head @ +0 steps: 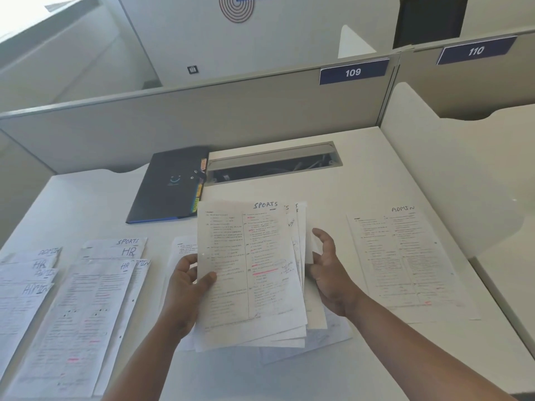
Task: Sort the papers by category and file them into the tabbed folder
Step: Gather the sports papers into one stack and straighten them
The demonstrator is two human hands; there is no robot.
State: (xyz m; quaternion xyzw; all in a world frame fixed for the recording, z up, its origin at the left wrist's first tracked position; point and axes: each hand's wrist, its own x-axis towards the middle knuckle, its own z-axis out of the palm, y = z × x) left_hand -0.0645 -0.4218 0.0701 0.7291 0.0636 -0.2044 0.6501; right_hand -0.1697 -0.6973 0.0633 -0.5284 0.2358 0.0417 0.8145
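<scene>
The left hand (188, 280) pinches a fanned stack of papers (254, 273) at its left edge, thumb on the front sheet and fingers curled behind it. The front sheet carries the handwritten heading SPORTS at its top, above printed text with red marks. The right hand (325, 269) sits at the stack's right edge with fingers spread and only loosely bent; they touch the edges of the back sheets, but a firm grip cannot be told from here. Just below the hands, more loose sheets (333, 328) lie flat on the white desk (362, 175), partly covered by the held stack. Right of the right hand, apart from it, lies a single sheet headed ADMIN (405, 261). Left of the left hand spreads an overlapping row of sheets (81, 308) headed SPORTS, HR and ADMIN. Beyond the fingertips, farther back on the desk, rests the dark tabbed folder (168, 183), closed, with coloured tabs showing along its right edge. Beside it to the right is a cable slot (275, 163) set into the desk, and behind that stands a grey partition (173, 125) bearing blue number plates 109 (353, 72) and 110 (476, 50).
</scene>
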